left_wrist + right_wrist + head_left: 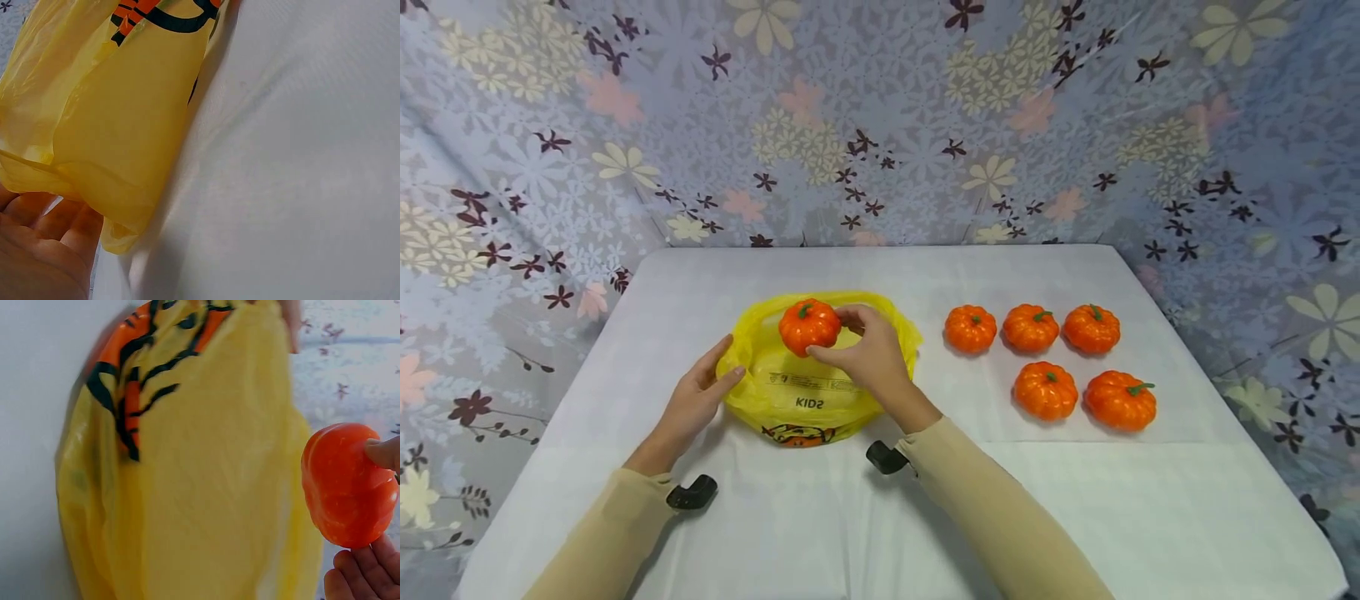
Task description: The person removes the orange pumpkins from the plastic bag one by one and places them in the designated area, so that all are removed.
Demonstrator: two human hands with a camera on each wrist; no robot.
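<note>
A yellow plastic bag [820,392] stands with its mouth spread wide on the table, "KIDS" lettering and an orange-and-black print on it. My left hand [696,400] holds the bag's left rim; in the left wrist view the fingers of that hand [47,244] are partly behind the yellow plastic. Over the mouth of the bag, my right hand [872,350] pinches a small orange toy pumpkin [809,327] with a green stem between thumb and fingers. The right wrist view shows this pumpkin [347,484] beside the bag's upper edge, thumb on one side and fingers on the other.
Several more orange pumpkins lie right of the bag in two rows, among them a back-left one [970,329] and a front-right one [1120,401]. A white cloth [775,533] covers the table. Behind it hangs a floral curtain [880,125].
</note>
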